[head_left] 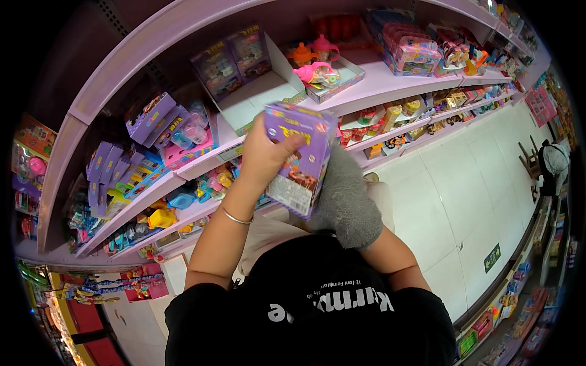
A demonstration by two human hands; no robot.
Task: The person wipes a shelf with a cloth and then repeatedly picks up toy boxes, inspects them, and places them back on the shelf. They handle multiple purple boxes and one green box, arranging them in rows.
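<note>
My left hand (270, 155), with a silver bangle at the wrist, grips a purple printed box (300, 160) by its left side, the thumb across the front. My right hand (348, 196) wears a fuzzy grey glove or mitt and is behind and beside the box's right edge; whether it touches the box or holds something is hidden. Behind the box, an open cardboard display tray (247, 103) stands on the pink shelf, with two purple boxes (231, 59) at its back. To its right, baby-bottle-shaped candy containers (320, 75) with pink and orange tops stand in and over a shallow tray.
Purple boxes (153, 119) lean on the shelf at left, beside a pink tray of plastic toys (190, 137). Pink boxed goods (416, 50) stand at the right. Lower shelves hold packaged sweets and toys (162, 218). A wooden stool (529, 160) stands on the tiled floor at far right.
</note>
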